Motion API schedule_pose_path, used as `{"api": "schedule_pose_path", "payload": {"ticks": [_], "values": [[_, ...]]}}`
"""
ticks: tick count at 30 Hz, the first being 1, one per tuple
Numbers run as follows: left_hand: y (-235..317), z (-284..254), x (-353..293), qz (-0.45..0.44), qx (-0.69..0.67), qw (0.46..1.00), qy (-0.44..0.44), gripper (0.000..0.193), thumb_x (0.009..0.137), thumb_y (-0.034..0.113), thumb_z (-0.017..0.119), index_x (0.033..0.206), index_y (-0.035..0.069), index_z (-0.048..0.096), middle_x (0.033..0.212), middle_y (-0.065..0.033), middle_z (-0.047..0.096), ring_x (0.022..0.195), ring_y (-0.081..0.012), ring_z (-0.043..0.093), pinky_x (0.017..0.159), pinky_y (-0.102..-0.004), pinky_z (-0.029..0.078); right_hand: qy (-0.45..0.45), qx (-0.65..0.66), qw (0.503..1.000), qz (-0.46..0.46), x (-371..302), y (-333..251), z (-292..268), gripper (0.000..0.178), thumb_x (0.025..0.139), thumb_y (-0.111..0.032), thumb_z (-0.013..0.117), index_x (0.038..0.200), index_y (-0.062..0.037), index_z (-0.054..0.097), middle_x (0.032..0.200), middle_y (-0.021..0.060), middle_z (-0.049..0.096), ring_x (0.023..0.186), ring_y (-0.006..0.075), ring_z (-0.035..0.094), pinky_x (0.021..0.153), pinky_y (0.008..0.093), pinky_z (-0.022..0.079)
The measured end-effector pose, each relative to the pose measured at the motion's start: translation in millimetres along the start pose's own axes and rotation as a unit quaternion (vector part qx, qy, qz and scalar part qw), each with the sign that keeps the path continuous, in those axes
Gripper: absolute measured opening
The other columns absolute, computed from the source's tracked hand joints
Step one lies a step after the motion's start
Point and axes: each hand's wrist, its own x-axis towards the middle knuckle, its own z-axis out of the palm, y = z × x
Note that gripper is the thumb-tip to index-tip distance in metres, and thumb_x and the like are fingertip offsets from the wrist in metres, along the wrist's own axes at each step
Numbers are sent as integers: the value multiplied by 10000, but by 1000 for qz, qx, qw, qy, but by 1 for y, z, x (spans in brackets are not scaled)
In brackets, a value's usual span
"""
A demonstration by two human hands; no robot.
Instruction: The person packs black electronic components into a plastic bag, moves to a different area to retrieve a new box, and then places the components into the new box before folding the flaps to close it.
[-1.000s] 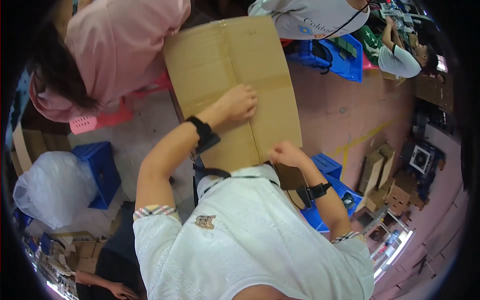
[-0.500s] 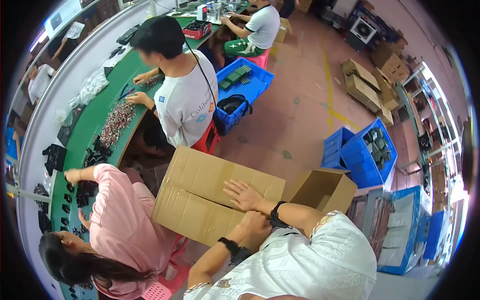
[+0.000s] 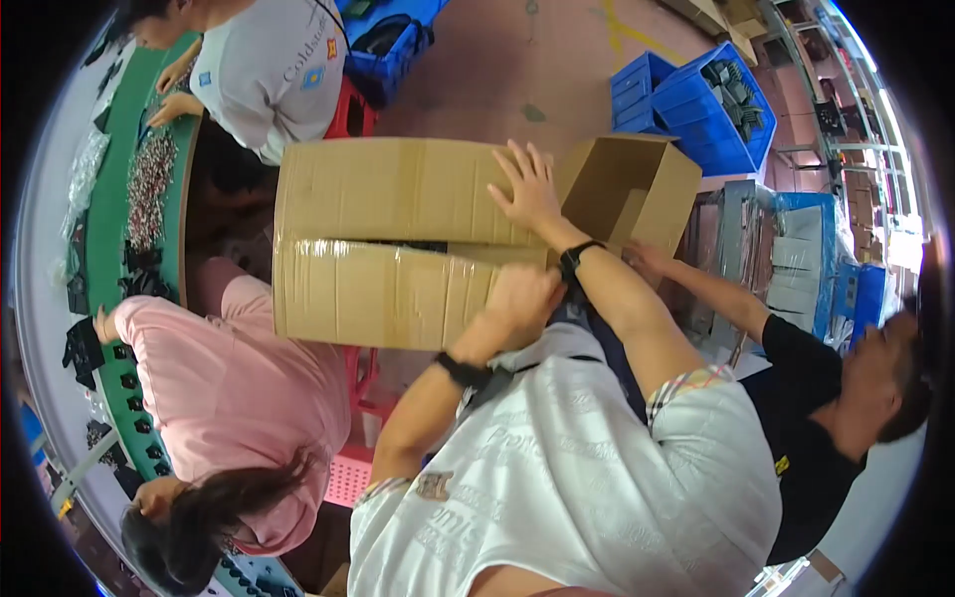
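Observation:
A large cardboard box lies before me, its two top flaps nearly meeting. Through the slit between them something dark shows. My right hand rests on the far flap near the box's right end, fingers spread. Lower down, at the right end of the near flap, my left hand is curled closed against the box's edge; its fingertips are hidden. Dark bands circle both my wrists.
Right of the box stands an open cardboard box, with a co-worker's hand at its near side. Blue crates stand behind it. A person in pink sits close at left by the green workbench.
My view has swung, and the box now lies squarer to me with a wider slit between its flaps. My right hand has spread its fingers more. A co-worker in black has come in at right.

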Motion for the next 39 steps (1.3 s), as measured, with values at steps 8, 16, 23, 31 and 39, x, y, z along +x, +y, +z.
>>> {"api": "schedule_pose_path", "payload": {"ticks": [8,16,23,31,39], "values": [[11,-98,-53,-147,87,966,-196,329,774,396,693,689,81,735,694,-148,681,649,-279,684,548,-410,512,-28,76,997,3,-46,-27,-14,744,849,-512,619,1474,-185,385,1565,130,235,1437,401,177,1143,567,201],[36,-69,-116,-57,68,984,-151,133,680,82,634,769,55,728,762,-119,676,766,-290,670,670,-376,516,-55,-72,989,-118,-65,-28,-14,856,808,-577,651,1497,-173,343,1554,207,220,1393,473,248,1108,596,252],[57,-83,-138,-55,75,994,-54,389,746,439,728,742,49,729,702,-125,678,714,-272,679,639,-371,510,-117,-135,961,-212,-47,-36,-20,788,769,-251,732,1457,-97,381,1483,307,278,1229,494,466,1009,516,446],[68,-79,-150,-45,45,998,14,547,736,580,702,687,35,707,698,-127,671,662,-299,663,602,-388,519,-249,-45,959,126,-84,-27,-49,994,756,-70,693,1536,-70,77,1565,306,-5,1150,549,508,880,505,521],[73,-80,-127,-49,74,995,-47,548,743,594,694,674,51,716,603,-113,641,600,-306,649,566,-391,516,-263,-46,954,139,-69,-20,-49,1047,698,-30,730,1523,-27,85,1490,435,39,933,453,657,783,411,579]]}}
